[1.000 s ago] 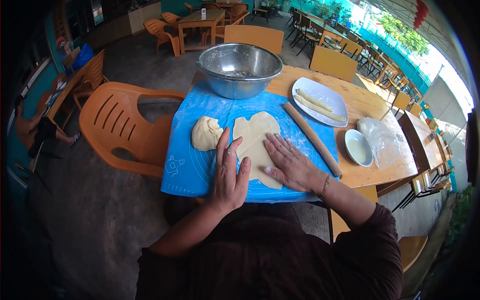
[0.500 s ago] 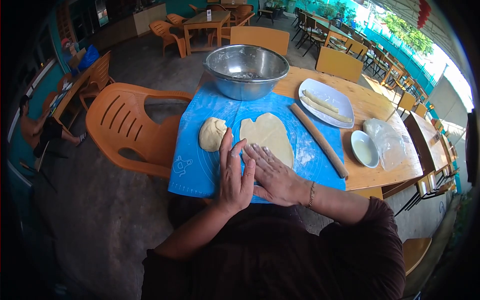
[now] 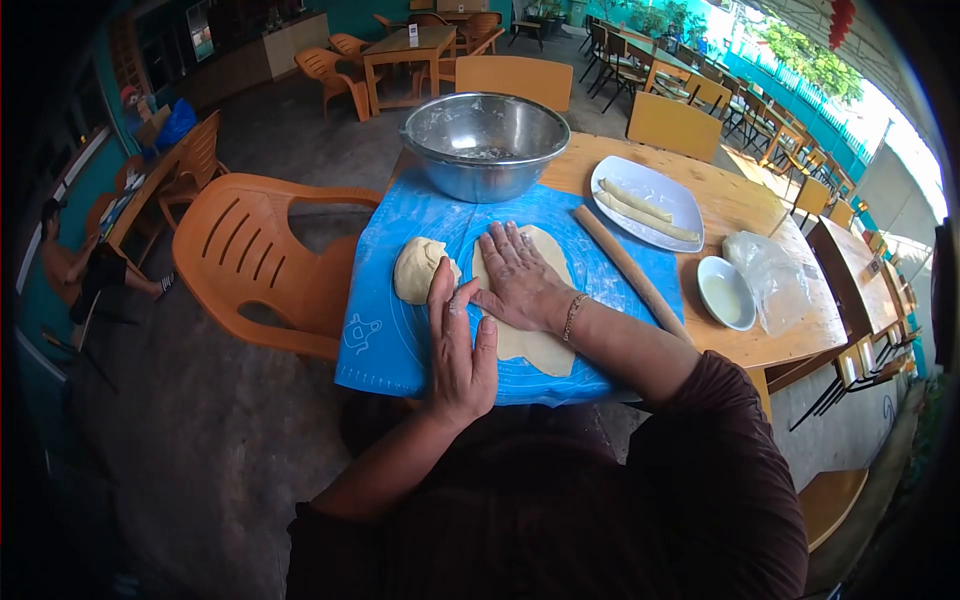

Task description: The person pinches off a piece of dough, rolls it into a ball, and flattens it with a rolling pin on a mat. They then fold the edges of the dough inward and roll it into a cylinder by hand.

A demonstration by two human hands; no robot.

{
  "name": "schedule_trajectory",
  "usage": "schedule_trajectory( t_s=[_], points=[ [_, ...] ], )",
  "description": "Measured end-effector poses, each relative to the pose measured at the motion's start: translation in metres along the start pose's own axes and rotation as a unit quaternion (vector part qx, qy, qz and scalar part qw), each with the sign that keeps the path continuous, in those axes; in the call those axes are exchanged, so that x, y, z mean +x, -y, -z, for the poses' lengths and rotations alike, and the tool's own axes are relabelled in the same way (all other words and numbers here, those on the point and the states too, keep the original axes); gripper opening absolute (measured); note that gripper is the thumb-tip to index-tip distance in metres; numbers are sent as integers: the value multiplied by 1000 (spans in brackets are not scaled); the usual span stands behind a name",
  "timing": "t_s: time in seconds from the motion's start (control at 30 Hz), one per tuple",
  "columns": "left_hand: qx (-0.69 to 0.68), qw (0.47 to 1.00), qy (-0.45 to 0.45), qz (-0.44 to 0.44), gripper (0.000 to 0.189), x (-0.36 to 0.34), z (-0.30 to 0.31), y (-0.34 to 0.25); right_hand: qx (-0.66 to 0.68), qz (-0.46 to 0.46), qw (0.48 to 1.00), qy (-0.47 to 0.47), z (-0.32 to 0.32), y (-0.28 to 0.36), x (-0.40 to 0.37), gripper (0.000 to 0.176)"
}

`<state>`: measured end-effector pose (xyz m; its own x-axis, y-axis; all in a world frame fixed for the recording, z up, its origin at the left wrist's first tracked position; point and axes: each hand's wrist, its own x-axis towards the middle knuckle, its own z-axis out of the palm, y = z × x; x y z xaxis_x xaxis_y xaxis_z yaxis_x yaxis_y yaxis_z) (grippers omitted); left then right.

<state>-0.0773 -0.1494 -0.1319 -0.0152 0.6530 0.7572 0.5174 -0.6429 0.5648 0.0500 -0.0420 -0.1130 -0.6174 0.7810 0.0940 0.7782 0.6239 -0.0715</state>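
A flattened sheet of dough (image 3: 535,347) lies on the blue mat (image 3: 400,345). My right hand (image 3: 522,280) rests palm down across its middle, fingers spread. At the sheet's left edge my left hand (image 3: 462,355) is held on its side, fingers extended, holding nothing. A round lump of dough (image 3: 418,272) sits just beyond my left fingertips. The wooden rolling pin (image 3: 628,270) lies diagonally to the right of the sheet, and a white plate (image 3: 683,205) with dough rolls (image 3: 640,205) stands behind it.
A steel bowl (image 3: 486,175) stands at the mat's back edge. On the wooden table (image 3: 740,212) to the right are a small white bowl (image 3: 727,294) and a plastic bag (image 3: 783,290). An orange chair (image 3: 250,260) is at the left; a person (image 3: 75,260) sits farther left.
My right hand has moved forward from the sheet's near part onto its middle, and the near end of the dough now shows. My left hand has hardly moved.
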Motion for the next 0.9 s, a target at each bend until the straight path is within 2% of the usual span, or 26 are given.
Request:
schedule_trajectory(
  t_s=[0.03,0.1,0.17,0.23,0.33,0.43,0.53,0.63,0.9],
  points=[
    [4,1000,1,0,46,0,1,-2,3,2,1000,-2,-1,4,1,86],
    [-32,998,1,50,47,0,2,-6,19,83,996,3,-4,11,-4,82],
    [-17,999,0,27,46,1,1,-3,5,111,993,-25,-12,14,-24,77],
    [-5,1000,-2,5,46,1,2,-1,17,177,984,4,-1,25,-57,73],
    [-58,998,26,9,49,1,1,0,82,195,977,25,17,29,-106,71],
    [-17,997,75,-18,51,3,-1,-2,90,180,979,40,29,15,-137,72],
    [173,948,267,-1,55,9,-4,-13,64,129,989,39,31,-2,-145,74],
    [202,934,294,-7,50,4,-15,-8,57,83,995,17,23,-25,-129,76],
    [212,932,293,-27,58,5,-11,-9,15,-29,999,12,6,-54,-27,83]
  ],
)
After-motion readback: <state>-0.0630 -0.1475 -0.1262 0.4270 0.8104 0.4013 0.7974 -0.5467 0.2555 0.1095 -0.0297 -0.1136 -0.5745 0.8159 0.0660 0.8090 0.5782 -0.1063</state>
